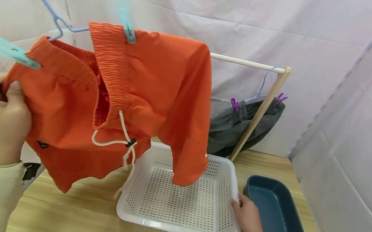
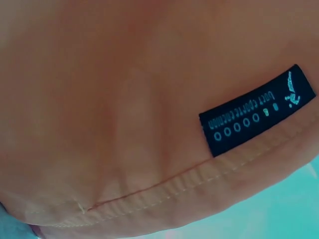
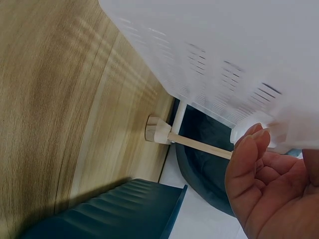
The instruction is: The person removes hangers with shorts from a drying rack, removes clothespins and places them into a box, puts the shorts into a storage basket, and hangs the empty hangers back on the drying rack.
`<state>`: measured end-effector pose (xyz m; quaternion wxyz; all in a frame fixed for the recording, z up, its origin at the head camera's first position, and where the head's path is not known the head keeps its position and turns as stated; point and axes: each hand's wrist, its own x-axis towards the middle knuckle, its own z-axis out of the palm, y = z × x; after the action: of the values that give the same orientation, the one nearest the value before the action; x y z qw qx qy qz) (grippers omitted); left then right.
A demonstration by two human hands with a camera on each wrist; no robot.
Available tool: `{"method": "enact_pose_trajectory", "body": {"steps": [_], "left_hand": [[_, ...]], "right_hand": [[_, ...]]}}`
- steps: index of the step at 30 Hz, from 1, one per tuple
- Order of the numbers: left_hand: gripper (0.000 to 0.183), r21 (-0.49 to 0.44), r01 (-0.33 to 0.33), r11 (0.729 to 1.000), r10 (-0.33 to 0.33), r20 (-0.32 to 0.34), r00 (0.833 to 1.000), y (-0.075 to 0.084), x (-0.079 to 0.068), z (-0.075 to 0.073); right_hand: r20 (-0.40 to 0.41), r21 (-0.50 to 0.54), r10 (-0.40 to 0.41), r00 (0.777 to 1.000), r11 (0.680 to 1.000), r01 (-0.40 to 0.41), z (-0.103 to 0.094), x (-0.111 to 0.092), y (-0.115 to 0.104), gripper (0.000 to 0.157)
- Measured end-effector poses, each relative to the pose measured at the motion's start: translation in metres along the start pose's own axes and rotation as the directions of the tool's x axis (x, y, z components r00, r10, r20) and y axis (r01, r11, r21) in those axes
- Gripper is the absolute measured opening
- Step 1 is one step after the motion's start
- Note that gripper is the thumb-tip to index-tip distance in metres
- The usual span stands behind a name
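Note:
My left hand (image 1: pixel 1 112) pinches the left side of a pair of orange shorts (image 1: pixel 171 91), which hang from a blue hanger (image 1: pixel 43 0) by two turquoise clothespins (image 1: pixel 130 28). A white drawstring with a black toggle dangles from the waistband. In the left wrist view, orange cloth with a black label (image 2: pixel 256 110) fills nearly everything, and the hand itself is hidden. My right hand (image 1: pixel 247 216) grips the right rim of a white perforated plastic basket (image 1: pixel 177 229). Seen from the right wrist, its fingers curl at the basket's rim.
A dark blue tray (image 1: pixel 278 216) lies right of the basket. Behind stands a wooden rack (image 1: pixel 261 113) with a white rail. Dark grey trousers or shorts (image 1: pixel 226 128) with purple clothespins hang there on another blue hanger. White sheeting (image 1: pixel 357 113) encloses the wooden table (image 1: pixel 66 213).

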<state>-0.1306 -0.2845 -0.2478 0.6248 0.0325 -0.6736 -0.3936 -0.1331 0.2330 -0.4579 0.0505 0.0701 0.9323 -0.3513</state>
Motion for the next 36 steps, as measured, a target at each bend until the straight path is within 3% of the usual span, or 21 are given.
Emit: {"method": "enact_pose_trajectory", "body": {"steps": [5, 14, 20, 28, 36], "left_hand": [[0.036, -0.059, -0.018, 0.998, 0.019, 0.024, 1.0, 0.011, 0.004, 0.012], [0.03, -0.119, -0.007, 0.993, 0.017, 0.08, 0.997, 0.03, 0.004, 0.033], [0.019, -0.104, -0.024, 0.994, 0.037, 0.118, 0.992, 0.04, 0.001, 0.044], [0.02, -0.116, -0.011, 0.993, 0.029, 0.16, 0.987, 0.051, -0.003, 0.058], [0.019, -0.094, -0.021, 0.995, 0.039, 0.198, 0.979, 0.051, -0.009, 0.063]], "right_hand": [[0.012, 0.002, 0.017, 1.0, 1.0, -0.017, 0.0, 0.0, -0.001, 0.053], [-0.003, -0.029, 0.004, 1.0, 1.0, -0.005, 0.003, 0.002, -0.001, 0.053], [-0.023, -0.043, -0.02, 1.0, 0.999, 0.019, 0.004, 0.0, -0.003, 0.052], [-0.032, -0.023, -0.03, 0.999, 0.999, 0.029, 0.005, -0.002, -0.004, 0.022], [-0.051, -0.03, -0.052, 0.997, 0.998, 0.051, 0.005, -0.003, -0.003, 0.02]]}}
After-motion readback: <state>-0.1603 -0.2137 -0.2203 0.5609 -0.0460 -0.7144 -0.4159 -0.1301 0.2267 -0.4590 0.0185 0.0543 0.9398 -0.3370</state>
